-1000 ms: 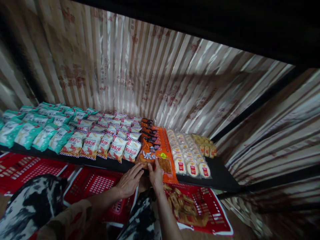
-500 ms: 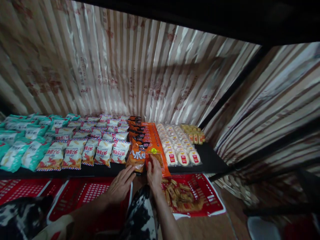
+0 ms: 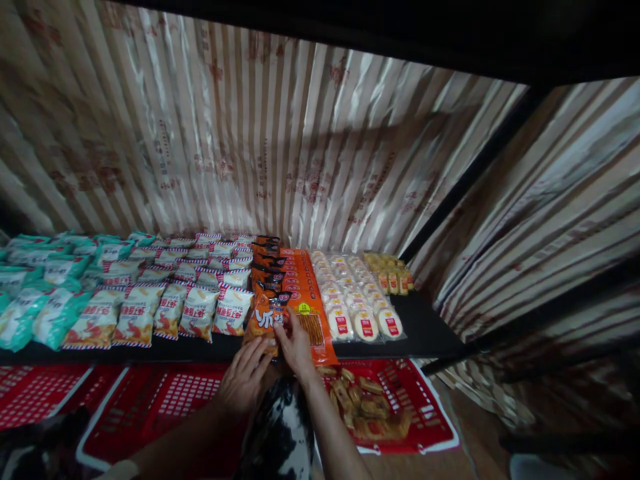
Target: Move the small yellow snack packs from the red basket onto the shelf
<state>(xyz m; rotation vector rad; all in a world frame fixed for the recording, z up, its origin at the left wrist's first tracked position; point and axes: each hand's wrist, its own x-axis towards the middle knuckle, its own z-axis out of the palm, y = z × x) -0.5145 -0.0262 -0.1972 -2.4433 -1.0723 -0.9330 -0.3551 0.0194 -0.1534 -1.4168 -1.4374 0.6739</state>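
Orange bag [image 3: 264, 316], touching both hands | 1 o'clock of left hand [image 3: 246, 375], fingers spread | 11 o'clock of right hand [image 3: 297, 347], pinch unclear

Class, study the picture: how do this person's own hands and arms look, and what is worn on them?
The left hand and right hand are ungloved, and no watch or bracelet shows. The left forearm is bare down to a pale sleeve edge; the right forearm is bare as far as visible. Finer details are too dim to tell.
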